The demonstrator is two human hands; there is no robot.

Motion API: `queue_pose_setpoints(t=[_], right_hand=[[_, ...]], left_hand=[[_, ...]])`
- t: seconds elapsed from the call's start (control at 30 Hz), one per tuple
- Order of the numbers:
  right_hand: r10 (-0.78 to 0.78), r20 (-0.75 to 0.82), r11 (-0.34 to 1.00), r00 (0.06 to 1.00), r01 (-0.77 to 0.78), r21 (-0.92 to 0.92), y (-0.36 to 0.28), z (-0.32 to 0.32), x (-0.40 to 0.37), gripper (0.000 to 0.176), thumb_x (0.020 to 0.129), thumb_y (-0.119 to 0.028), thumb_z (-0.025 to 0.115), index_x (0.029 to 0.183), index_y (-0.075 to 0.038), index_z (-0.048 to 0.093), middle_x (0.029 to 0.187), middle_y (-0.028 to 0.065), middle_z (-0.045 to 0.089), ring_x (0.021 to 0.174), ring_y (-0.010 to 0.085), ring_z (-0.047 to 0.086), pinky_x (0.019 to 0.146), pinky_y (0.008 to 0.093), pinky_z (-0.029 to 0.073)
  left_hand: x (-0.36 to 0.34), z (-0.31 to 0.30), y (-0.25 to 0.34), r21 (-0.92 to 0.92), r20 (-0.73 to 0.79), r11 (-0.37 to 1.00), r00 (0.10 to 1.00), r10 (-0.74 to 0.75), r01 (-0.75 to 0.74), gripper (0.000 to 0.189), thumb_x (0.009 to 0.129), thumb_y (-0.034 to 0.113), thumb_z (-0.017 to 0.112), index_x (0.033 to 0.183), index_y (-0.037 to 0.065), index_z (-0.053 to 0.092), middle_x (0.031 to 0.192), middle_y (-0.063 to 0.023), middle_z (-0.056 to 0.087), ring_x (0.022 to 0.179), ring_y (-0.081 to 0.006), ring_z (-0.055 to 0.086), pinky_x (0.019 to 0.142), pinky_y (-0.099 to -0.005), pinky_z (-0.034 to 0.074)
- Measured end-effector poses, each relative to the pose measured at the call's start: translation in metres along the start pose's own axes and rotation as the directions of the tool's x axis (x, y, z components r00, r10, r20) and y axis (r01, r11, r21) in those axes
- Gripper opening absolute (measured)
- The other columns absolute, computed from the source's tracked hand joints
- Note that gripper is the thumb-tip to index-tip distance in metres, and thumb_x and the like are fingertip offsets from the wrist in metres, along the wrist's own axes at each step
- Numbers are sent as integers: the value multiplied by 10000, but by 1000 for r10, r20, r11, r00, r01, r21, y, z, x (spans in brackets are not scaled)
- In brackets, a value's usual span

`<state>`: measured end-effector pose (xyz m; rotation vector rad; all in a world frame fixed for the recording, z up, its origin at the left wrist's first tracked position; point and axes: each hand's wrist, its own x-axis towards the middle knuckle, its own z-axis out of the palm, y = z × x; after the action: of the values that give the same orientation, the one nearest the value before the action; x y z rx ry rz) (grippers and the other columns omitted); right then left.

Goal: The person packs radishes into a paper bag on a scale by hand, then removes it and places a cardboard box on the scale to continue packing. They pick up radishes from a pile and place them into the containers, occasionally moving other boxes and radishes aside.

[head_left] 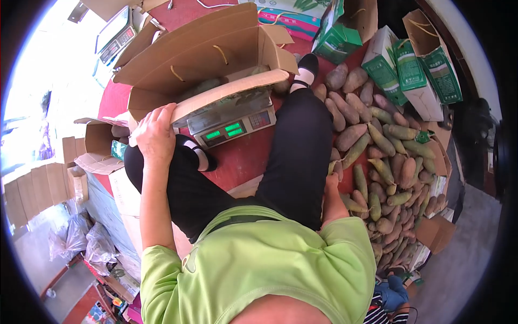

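Fingers of the left hand curl together over the near flap of the open carton at the lit scale, apparently steadying it, the right hand, grip unclear, beside root vegetables; next calls for keeping that flap steady

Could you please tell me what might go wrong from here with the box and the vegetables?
The left hand grips the near flap of the cardboard box, so pushing or pulling might tilt it or, if it rests on the lit digital scale, skew the reading. The root vegetables lie loosely heaped beside the right hand, so taking one could set others rolling.
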<state>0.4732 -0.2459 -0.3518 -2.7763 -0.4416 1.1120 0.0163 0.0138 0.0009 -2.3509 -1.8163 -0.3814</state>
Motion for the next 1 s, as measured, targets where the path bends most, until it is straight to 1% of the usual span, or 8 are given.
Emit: queue_pose_setpoints(t=[0.07, 0.1, 0.17, 0.4, 0.53, 0.73, 0.93, 1.0], right_hand=[[-41, -33, 999, 999, 39, -38, -10, 2, -5, 667, 689, -278, 806, 1240, -78, 488, 1191, 206, 604, 1141, 376, 562, 956, 436, 449], [-47, -33, 998, 998, 45, -38, 12, 28, 62, 667, 689, -278, 806, 1240, -78, 488, 1191, 206, 604, 1141, 376, 562, 956, 436, 449], [-278, 100, 744, 955, 149, 652, 96, 94, 130, 525, 720, -210, 767, 1145, -58, 499, 1143, 222, 614, 1090, 381, 587, 909, 451, 454], [-480, -209, 721, 852, 518, 460, 2, 6, 61, 458, 729, -64, 734, 1111, -36, 486, 1015, 193, 630, 956, 350, 620, 852, 414, 475], [-581, -312, 692, 752, 658, 297, -137, -82, -45, 568, 648, 12, 792, 1121, -11, 480, 1029, 122, 606, 944, 231, 582, 861, 344, 465], [-743, -474, 295, 472, 868, 400, -254, -176, -112, 606, 673, 6, 790, 1186, 34, 468, 1128, 123, 573, 1033, 215, 557, 917, 334, 440], [-798, -566, -70, 208, 900, 431, -354, -227, -220, 477, 745, 37, 753, 1141, 15, 488, 1106, 99, 578, 1017, 189, 581, 899, 318, 482], [-843, -502, -150, 193, 812, 564, -378, -227, -250, 502, 735, 57, 752, 1152, 13, 476, 1115, 96, 567, 1000, 197, 600, 865, 328, 511]], left_hand=[[1, 0, 1, -3, -4, 1000, 1000, -6, 6, 384, 728, -39, 579, 1058, 143, 655, 1012, -50, 677, 970, -260, 640, 821, -372, 507], [1, 0, 0, -7, -1, 1000, 1000, -5, 5, 374, 729, -34, 584, 1051, 142, 655, 1007, -49, 677, 966, -259, 641, 819, -372, 507], [0, 1, -1, 5, -27, 1000, 1000, 8, -8, 337, 736, -5, 590, 1031, 144, 657, 984, -39, 682, 942, -247, 649, 816, -372, 508], [-2, 3, -2, 24, -55, 999, 998, 22, -21, 308, 736, 22, 599, 1009, 153, 658, 963, -20, 686, 929, -226, 655, 801, -365, 505], [-4, 4, -3, 5, -57, 1000, 998, 15, -15, 308, 739, 22, 597, 1010, 156, 657, 959, -18, 685, 935, -225, 653, 807, -367, 501], [-4, 3, -3, -18, -52, 1000, 999, 6, -7, 301, 740, 18, 597, 1007, 147, 650, 953, -25, 677, 944, -224, 646, 817, -368, 495], [-5, 1, -3, -10, -49, 1000, 998, 27, -28, 281, 752, 24, 592, 1002, 140, 643, 946, -36, 669, 928, -228, 641, 811, -370, 496], [-5, 2, -3, -3, -58, 999, 998, 32, -32, 280, 756, 25, 589, 1007, 140, 640, 946, -35, 669, 926, -227, 642, 813, -370, 497]])
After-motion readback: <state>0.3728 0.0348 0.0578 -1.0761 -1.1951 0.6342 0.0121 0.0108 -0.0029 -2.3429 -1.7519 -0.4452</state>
